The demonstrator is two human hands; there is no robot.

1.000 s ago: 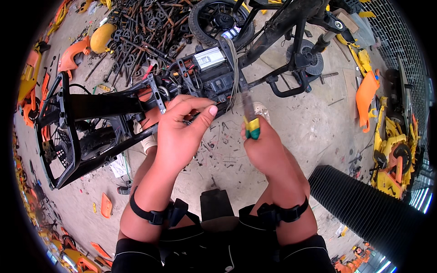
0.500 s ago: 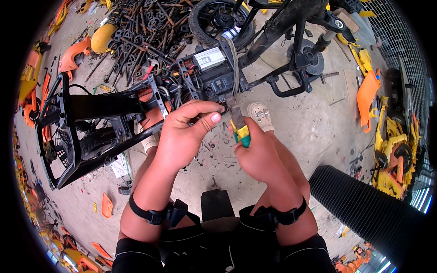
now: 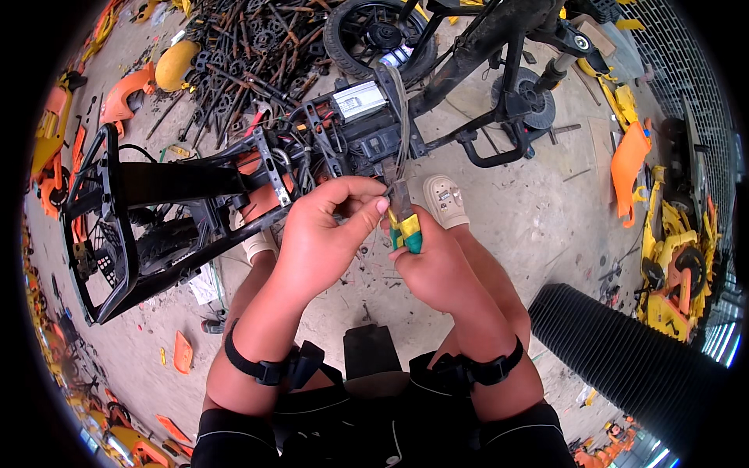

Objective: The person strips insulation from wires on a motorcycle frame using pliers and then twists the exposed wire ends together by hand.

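My right hand [image 3: 427, 264] is wrapped around pliers [image 3: 409, 228] with yellow and green handles; their metal jaws point up and away from me. Thumb and forefinger of my left hand [image 3: 331, 222] are pinched on a small dark piece [image 3: 388, 192], too small to make out, right beside the jaws. Just beyond both hands, a bundle of grey cables [image 3: 403, 117] hangs down from a stripped black vehicle frame [image 3: 175, 183]. Whether the pinched piece belongs to that bundle is hidden by my fingers.
A silver box [image 3: 359, 100] sits among wiring on the frame. Behind it lie a heap of rusty metal parts [image 3: 250, 51] and a wheel [image 3: 335, 39]. A ribbed black cylinder [image 3: 624, 359] stands at the lower right. Orange panels [image 3: 630, 171] lie farther right.
My hands have come closer together. The right hand with the pliers has shifted a little left, and the left fingertips have moved slightly right, up beside the jaws.
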